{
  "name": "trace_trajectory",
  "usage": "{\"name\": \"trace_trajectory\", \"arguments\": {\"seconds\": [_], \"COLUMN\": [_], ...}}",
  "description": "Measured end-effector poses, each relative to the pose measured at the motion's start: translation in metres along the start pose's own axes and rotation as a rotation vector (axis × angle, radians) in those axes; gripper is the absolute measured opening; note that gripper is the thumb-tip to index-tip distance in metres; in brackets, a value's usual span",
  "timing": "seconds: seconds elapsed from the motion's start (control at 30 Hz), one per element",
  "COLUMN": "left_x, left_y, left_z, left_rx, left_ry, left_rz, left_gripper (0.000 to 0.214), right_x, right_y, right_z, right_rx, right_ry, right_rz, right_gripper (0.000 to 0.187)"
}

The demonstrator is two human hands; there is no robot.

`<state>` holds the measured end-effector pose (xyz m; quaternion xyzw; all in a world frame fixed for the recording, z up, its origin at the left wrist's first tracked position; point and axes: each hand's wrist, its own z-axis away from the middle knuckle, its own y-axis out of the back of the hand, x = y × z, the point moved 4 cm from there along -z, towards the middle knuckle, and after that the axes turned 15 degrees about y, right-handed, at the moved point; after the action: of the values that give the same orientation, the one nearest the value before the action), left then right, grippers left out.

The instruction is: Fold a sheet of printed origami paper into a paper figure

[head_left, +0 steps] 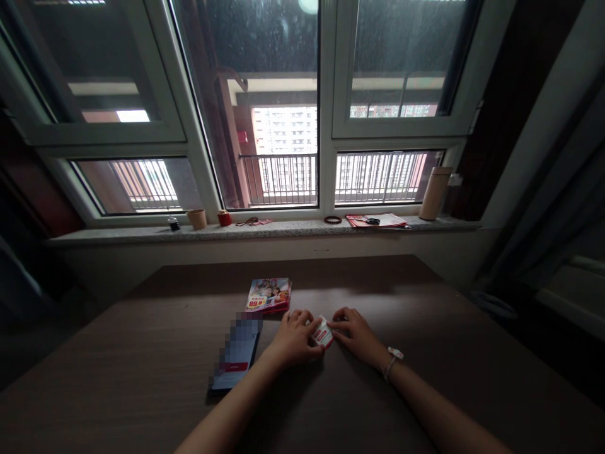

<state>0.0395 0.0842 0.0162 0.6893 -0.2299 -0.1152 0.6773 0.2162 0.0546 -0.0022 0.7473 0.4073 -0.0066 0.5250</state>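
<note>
A small folded piece of paper (322, 334), white with red markings and a red edge, lies at the middle of the table between my hands. My left hand (297, 337) is closed on its left side, with the thumb low and the fingers curled over the upper edge. Thumb and forefinger of my right hand (353, 330) pinch its right side. Just beyond my left hand sits a stack of printed flyers (269, 295) showing "89.9". To the left of my left forearm is a phone (239, 353) with its screen lit, partly blurred out.
The brown table (142, 328) reaches toward the window sill (283, 229). On the sill stand a small dark bottle (173, 223), a tan cup (196, 219), a red jar (224, 218), a dark ring (333, 220), scissors (372, 221) on papers (385, 221), and a tall flask (433, 194).
</note>
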Motion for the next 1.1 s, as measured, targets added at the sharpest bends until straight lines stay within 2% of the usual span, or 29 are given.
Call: {"name": "trace_trajectory", "arguments": {"seconds": [0.23,0.57,0.63,0.73,1.1], "left_x": [0.0,0.0,-0.001,-0.002,0.004], "left_y": [0.0,-0.002,-0.003,-0.003,-0.005], "left_z": [-0.006,0.003,0.003,0.001,-0.01], "left_rx": [-0.025,0.026,0.018,0.023,0.276], "left_ry": [-0.02,-0.014,-0.006,0.03,0.117], "left_rz": [-0.018,0.044,0.06,0.078,0.092], "left_gripper": [0.07,0.065,0.062,0.045,0.02], "right_x": [-0.002,-0.005,-0.007,-0.008,-0.005], "right_y": [0.002,0.003,0.004,0.004,0.003], "right_z": [0.0,-0.001,-0.001,-0.001,-0.002], "right_rx": [0.0,0.013,0.021,0.03,0.024], "right_ry": [-0.008,-0.012,-0.012,-0.007,-0.015], "right_rz": [-0.012,0.013,0.028,0.039,0.031], "right_gripper": [0.025,0.023,0.022,0.021,0.022]}}
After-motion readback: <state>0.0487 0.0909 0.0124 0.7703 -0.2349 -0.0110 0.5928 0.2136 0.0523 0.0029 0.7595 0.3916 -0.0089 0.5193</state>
